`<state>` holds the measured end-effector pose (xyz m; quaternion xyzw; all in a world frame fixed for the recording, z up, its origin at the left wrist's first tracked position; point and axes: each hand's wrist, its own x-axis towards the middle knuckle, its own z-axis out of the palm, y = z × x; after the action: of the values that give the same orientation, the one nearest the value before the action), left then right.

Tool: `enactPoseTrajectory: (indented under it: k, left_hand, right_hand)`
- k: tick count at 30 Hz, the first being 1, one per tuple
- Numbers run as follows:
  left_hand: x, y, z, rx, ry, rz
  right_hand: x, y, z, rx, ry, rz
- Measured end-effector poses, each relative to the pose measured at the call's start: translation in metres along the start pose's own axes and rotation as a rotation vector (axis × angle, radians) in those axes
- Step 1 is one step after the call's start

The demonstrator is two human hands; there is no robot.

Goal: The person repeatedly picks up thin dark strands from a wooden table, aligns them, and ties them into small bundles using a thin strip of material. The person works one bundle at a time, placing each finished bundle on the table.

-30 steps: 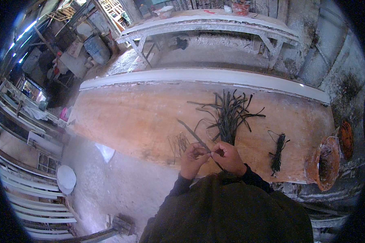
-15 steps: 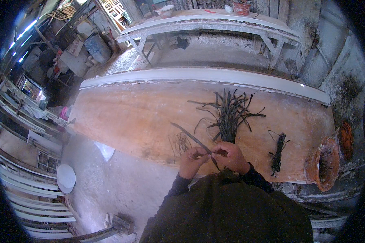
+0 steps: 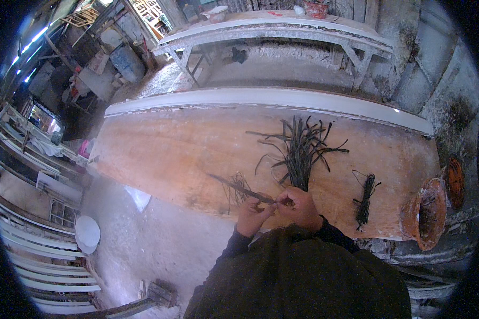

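Between my two hands, close to the table's near edge, is a dark flat strip. My left hand pinches it, and its long free end points up and to the left. Against its short end, my right hand is closed with thumb and fingers together. Just beyond my right hand lies a bundle of dark strips, its loose ends fanned out away from me; the near end is partly hidden by that hand. Beneath the held strip, a few thin strands rest on the wooden tabletop.
A smaller tied dark bundle lies to the right. Beside it, at the table's right end, an orange crusted bucket lies tipped. A long white moulding runs along the far edge. Behind stands a white-topped bench.
The held strip has swung lower and to the left, now lying flatter across the thin strands. My hands have shifted only slightly. The bundles have not moved.
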<state>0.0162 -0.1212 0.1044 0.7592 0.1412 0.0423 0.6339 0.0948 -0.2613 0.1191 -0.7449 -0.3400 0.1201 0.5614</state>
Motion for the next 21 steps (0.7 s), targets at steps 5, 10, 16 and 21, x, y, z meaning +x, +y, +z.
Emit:
enactPoseTrajectory:
  k: [5, 10, 16, 21]
  left_hand:
    - [-0.004, 0.004, 0.005, -0.106, 0.102, 0.025]
    - [-0.003, -0.006, 0.003, 0.14, 0.095, 0.086]
    - [-0.002, 0.004, -0.007, 0.345, 0.156, 0.746]
    - [-0.003, -0.009, -0.014, 0.508, 0.142, 0.918]
  right_hand:
    - [-0.001, 0.003, 0.004, -0.055, 0.079, -0.124]
    - [0.0, 0.002, 0.005, -0.161, 0.152, -0.35]
    - [-0.004, 0.008, 0.004, -0.298, 0.288, -0.651]
    - [-0.001, 0.001, 0.002, -0.283, 0.32, -0.742]
